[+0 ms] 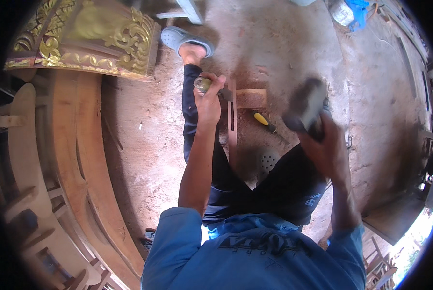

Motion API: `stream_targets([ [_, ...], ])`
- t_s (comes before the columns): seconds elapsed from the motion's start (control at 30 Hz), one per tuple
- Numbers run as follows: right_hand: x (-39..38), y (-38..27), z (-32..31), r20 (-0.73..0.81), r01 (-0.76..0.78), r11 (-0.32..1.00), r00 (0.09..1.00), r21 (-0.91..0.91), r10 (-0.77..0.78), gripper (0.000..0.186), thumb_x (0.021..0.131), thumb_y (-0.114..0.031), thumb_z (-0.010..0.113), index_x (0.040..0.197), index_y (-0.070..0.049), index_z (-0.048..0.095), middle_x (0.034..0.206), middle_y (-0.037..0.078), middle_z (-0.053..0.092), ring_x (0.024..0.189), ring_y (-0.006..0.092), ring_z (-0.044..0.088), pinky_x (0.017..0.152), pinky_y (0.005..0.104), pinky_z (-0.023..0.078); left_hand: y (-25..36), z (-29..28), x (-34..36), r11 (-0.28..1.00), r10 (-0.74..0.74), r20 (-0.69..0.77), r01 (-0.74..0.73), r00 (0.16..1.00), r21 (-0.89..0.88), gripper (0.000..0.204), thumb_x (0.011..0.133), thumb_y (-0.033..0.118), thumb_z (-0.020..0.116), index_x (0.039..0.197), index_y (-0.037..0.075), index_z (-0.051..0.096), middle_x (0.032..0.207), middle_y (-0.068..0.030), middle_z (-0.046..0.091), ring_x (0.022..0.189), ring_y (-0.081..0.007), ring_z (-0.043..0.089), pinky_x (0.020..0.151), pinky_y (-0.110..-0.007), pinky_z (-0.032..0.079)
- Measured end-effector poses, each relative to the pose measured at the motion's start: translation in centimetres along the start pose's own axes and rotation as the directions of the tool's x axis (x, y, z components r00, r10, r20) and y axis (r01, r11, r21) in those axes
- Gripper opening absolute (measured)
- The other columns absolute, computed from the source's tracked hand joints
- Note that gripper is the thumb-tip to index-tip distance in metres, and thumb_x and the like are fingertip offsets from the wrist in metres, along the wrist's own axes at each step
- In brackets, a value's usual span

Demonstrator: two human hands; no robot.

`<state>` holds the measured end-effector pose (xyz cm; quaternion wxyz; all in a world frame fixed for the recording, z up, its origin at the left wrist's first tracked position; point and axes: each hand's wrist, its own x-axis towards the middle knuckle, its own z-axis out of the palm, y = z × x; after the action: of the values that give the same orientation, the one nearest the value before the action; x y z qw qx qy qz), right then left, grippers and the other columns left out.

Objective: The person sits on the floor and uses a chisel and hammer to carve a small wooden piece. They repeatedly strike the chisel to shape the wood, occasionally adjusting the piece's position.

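Note:
My left hand (208, 104) is closed round the handle of a chisel (203, 85), its rounded end facing up. Part of the tool's blade shows beside a narrow wooden piece (233, 116) with long slots cut along it. My right hand (328, 147) grips a mallet (304, 104), raised to the right and smeared by motion. A short wooden block (251, 98) lies against the slotted piece. Just below the block rests a yellow and black handled tool (263, 121); its kind is hard to tell.
Long wooden boards (98, 188) and curved wooden parts (28, 150) fill the left side. A carved panel with gold ornament (95, 38) stands at the far left. My foot in a grey clog (186, 40) is ahead. A white bucket (341, 13) sits at the far right.

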<state>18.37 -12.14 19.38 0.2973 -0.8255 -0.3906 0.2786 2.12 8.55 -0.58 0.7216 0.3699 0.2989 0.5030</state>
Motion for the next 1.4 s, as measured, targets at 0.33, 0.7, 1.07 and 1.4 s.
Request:
stream_targets([
  [0.33, 10.6, -7.0, 9.2, 0.329, 0.490, 0.801, 0.862, -0.345, -0.385, 0.027, 0.083, -0.019, 0.070, 0.103, -0.003, 0.062, 0.087, 0.024, 0.070, 0.084, 0.0391, 0.071, 0.077, 0.0509, 0.054, -1.8, 0.9, -1.0, 0.997, -0.005, -0.084, 0.012, 0.996, 0.080, 0.035, 0.089, -0.003, 0.067, 0.123, 0.002, 0.060, 0.113, -0.0036, 0.065, 0.100, -0.0139, 0.064, 0.085, -0.029, 0.053],
  [0.7, 8.7, -6.1, 6.8, 0.139, 0.469, 0.869, 0.882, -0.161, -0.450, 0.029, 0.085, -0.022, 0.071, 0.103, -0.001, 0.061, 0.083, 0.023, 0.070, 0.078, 0.0398, 0.071, 0.070, 0.0524, 0.055, -2.9, 1.2, -1.1, 0.997, 0.037, 0.032, -0.039, 0.999, 0.062, 0.028, 0.090, -0.001, 0.065, 0.118, 0.003, 0.063, 0.108, -0.0026, 0.066, 0.094, -0.0117, 0.063, 0.084, -0.030, 0.054],
  [1.07, 6.6, -7.1, 4.4, -0.159, 0.617, 0.780, 0.784, 0.106, -0.599, 0.035, 0.082, -0.016, 0.075, 0.111, -0.003, 0.061, 0.082, 0.022, 0.070, 0.071, 0.0360, 0.072, 0.066, 0.0420, 0.055, -3.8, 0.7, -1.6, 1.000, -0.023, 0.130, 0.021, 0.991, 0.015, 0.040, 0.092, -0.005, 0.061, 0.131, 0.003, 0.056, 0.113, -0.0062, 0.065, 0.100, -0.0135, 0.065, 0.085, -0.029, 0.055],
  [1.4, 8.0, -5.8, 6.6, 0.118, 0.528, 0.834, 0.849, -0.163, -0.515, 0.030, 0.090, -0.028, 0.066, 0.104, -0.002, 0.061, 0.086, 0.022, 0.070, 0.078, 0.0390, 0.071, 0.072, 0.0485, 0.055, -6.4, -1.9, 0.3, 0.994, 0.019, 0.134, -0.005, 0.991, -0.109, 0.026, 0.091, 0.002, 0.068, 0.116, 0.003, 0.061, 0.105, -0.0008, 0.064, 0.090, -0.0097, 0.061, 0.081, -0.026, 0.051],
])
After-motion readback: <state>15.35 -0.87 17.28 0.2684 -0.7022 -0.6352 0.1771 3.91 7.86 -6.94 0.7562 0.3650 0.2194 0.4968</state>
